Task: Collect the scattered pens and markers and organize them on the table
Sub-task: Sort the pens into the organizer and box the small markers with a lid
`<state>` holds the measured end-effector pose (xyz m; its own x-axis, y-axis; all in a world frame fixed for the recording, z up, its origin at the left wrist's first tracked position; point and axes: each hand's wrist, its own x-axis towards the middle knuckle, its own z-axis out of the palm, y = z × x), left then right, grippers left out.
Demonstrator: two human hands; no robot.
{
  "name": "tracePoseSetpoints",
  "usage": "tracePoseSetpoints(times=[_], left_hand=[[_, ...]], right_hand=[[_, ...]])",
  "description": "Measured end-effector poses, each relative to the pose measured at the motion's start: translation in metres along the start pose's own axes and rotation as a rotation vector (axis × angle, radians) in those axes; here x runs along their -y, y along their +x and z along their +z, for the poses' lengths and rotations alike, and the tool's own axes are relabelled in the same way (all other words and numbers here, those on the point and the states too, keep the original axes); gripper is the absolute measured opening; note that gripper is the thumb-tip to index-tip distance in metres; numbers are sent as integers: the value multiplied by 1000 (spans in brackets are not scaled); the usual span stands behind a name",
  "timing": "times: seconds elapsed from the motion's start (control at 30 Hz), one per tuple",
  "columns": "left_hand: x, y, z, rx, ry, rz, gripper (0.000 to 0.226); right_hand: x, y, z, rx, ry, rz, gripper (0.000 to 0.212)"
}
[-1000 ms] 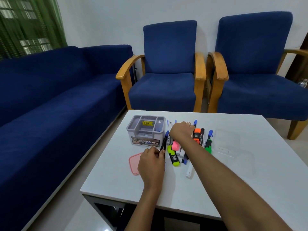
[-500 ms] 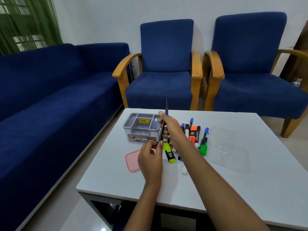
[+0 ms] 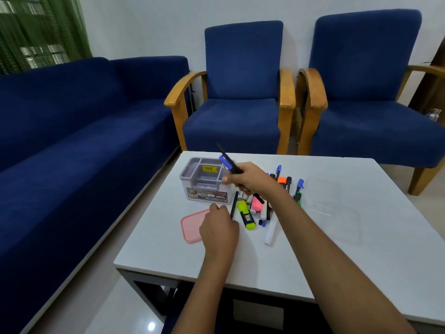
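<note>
Blue sofa (image 3: 72,141) along the left, white worktop (image 3: 337,249) in front of two blue armchairs (image 3: 240,97). On the worktop, a pink lid (image 3: 190,225), then the grey organizer box (image 3: 204,184). Left hand (image 3: 220,227) sits beside a black pen (image 3: 234,208), fingers loosely curled, grip on nothing. Right hand (image 3: 250,178) grips a black pen and a blue-capped one (image 3: 227,162) above the box. Scattered markers (image 3: 265,206) lie just right, bare worktop beyond
</note>
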<state>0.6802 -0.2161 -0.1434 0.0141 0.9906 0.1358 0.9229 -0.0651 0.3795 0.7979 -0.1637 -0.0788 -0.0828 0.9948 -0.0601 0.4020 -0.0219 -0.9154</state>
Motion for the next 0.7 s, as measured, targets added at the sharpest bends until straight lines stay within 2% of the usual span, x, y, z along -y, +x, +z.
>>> tracePoseSetpoints(times=[0.07,0.1,0.2,0.3,0.4,0.47,0.53,0.6,0.7], left_hand=[[5,2,2,-82,-21,-31,19],[9,4,3,-141,-33,-25,17],[17,3,1,-338,-126,31,16],[16,3,-15,-347,-452,46,17],[11,10,-33,-276,-801,24,15],[9,14,-41,-248,-954,-8,19],[10,16,-44,-267,-982,-19,20],[11,17,-40,-264,-931,-14,12],[6,14,-25,-143,-855,30,7]], right_hand=[[-1,-3,-2,65,-141,6,4],[-2,-4,-3,95,-202,6,7],[-3,-5,-1,208,-328,-2,27],[-2,-4,6,241,-371,-13,29],[-1,-3,10,173,-335,-26,23],[1,-4,8,107,-311,-30,19],[4,-6,0,-41,-176,-15,25],[5,-7,-13,-228,99,0,32],[5,-11,-36,-325,486,19,20]])
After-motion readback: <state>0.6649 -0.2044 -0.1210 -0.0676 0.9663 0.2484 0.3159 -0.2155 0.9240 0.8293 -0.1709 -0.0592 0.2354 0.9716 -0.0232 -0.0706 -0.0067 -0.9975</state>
